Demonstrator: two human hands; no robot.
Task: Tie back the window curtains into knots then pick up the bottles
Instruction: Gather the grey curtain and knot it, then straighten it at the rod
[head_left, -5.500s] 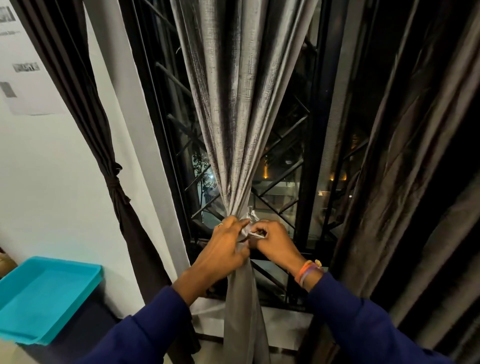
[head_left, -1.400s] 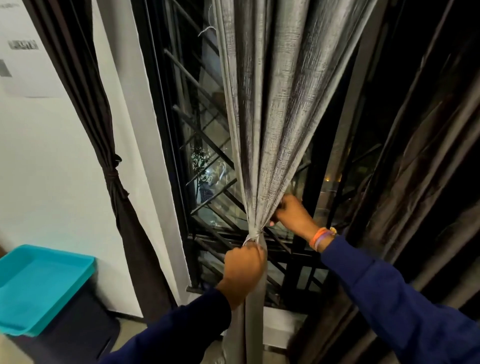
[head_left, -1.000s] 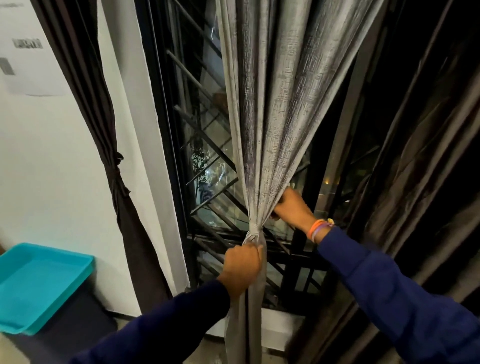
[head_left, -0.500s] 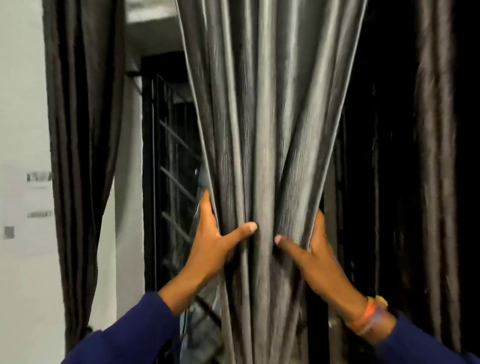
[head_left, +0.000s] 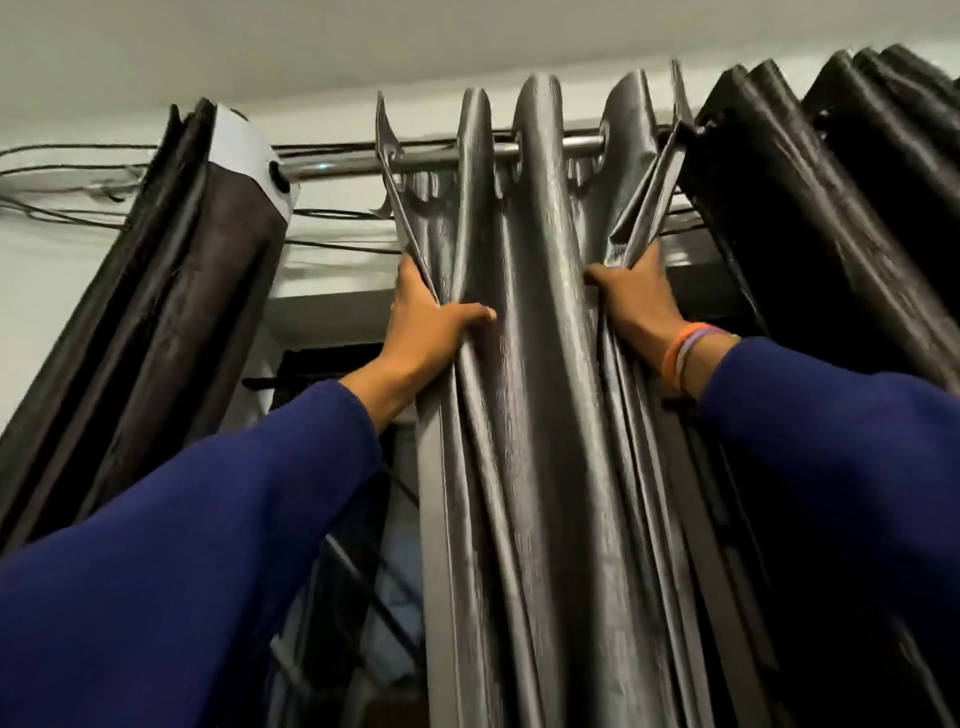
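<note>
view: camera tilting up toward the ceiling, curtain tops filling the frame
grey curtain (head_left: 540, 364): hanging center frame from the rod (head_left: 343, 165) by its eyelets, bunched into deep folds
left hand (head_left: 426, 325): gripping the curtain's left edge just under the rod, thumb pressing across a front fold, other fingers hidden behind the cloth
right hand (head_left: 636, 296): gripping the curtain's right edge at about the same height, fingers curling round a bunch of folds; wristbands (head_left: 688, 353) showing on that wrist
dark curtains: one at upper left (head_left: 171, 291), one at upper right (head_left: 831, 208), both gathered and hanging beside the grey one
bottles: not showing anywhere in frame
step, likely: squeezing or straightening the top pleats of the grey curtain so it is hanging narrow
handling: cloth looking soft, limp and glossy, probably sliding under the fingers; light near the hem, heavier as a whole drop; no fragility
where to hold: whole bundle, fingers wrapping right around, not a single fold
risk: tugging downward is loading the eyelets and the rod
</note>
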